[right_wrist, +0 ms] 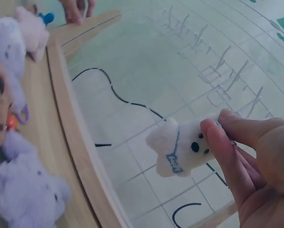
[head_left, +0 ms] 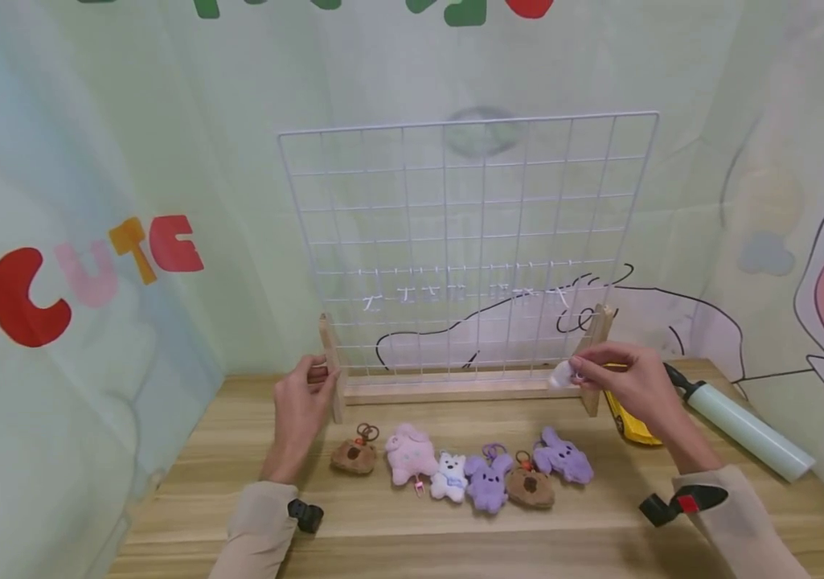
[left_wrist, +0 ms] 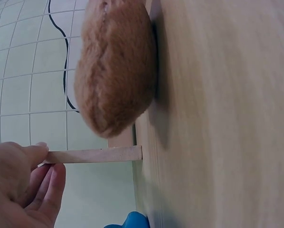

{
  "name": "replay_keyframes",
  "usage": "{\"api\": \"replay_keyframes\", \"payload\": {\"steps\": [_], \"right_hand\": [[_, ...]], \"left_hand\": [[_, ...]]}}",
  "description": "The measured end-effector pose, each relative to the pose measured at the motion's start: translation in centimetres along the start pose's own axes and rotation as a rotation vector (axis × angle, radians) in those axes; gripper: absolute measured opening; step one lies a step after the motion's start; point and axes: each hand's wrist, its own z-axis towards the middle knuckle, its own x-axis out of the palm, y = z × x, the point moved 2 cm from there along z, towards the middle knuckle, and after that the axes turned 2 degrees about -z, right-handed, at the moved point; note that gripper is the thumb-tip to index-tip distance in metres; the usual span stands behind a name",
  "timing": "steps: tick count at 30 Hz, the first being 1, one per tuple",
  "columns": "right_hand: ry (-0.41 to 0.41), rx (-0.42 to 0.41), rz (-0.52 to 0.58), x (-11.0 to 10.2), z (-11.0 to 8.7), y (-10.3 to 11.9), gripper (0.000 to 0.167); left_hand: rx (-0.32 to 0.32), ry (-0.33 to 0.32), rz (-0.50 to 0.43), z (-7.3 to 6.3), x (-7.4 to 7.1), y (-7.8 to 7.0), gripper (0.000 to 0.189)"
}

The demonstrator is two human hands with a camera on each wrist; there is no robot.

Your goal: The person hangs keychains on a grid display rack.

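Observation:
A white wire grid (head_left: 469, 123) stands in a wooden base (head_left: 448, 393), with several white hooks (head_left: 407, 293) hung along it. My left hand (head_left: 301, 406) pinches the left wooden upright (left_wrist: 94, 155) between thumb and fingers. Near the right upright (head_left: 595, 386), my right hand (head_left: 636, 390) pinches a small white plush bear (right_wrist: 168, 147) with a blue strap by its top end. The bear hangs in front of the lower grid, apart from the hooks. Whether a ring sits between my fingertips is hidden.
Plush keychains lie before the stand: brown (head_left: 355, 456), pink (head_left: 412, 457), white (head_left: 449, 476), purple (head_left: 488, 482), another brown (head_left: 530, 487) and another purple (head_left: 563, 457). A yellow toy car (head_left: 632, 426) and a pale-green cylinder with a black handle (head_left: 748, 430) are at right.

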Motion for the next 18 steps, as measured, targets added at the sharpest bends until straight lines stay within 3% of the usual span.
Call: {"api": "replay_keyframes", "payload": {"steps": [8, 11, 18], "right_hand": [[-0.011, -0.004, 0.128, -0.4, 1.2, 0.9, 0.052], [-0.016, -0.042, 0.233, -0.4, 1.4, 1.6, 0.049], [-0.099, -0.066, 0.336, -0.5, 1.9, 3.2, 0.043]], "left_hand": [[-0.010, -0.002, 0.005, -0.1, 0.0, 0.1, 0.026], [-0.011, -0.002, 0.005, -0.1, 0.0, 0.1, 0.026], [-0.018, 0.002, 0.003, -0.1, 0.1, 0.1, 0.026]]}}
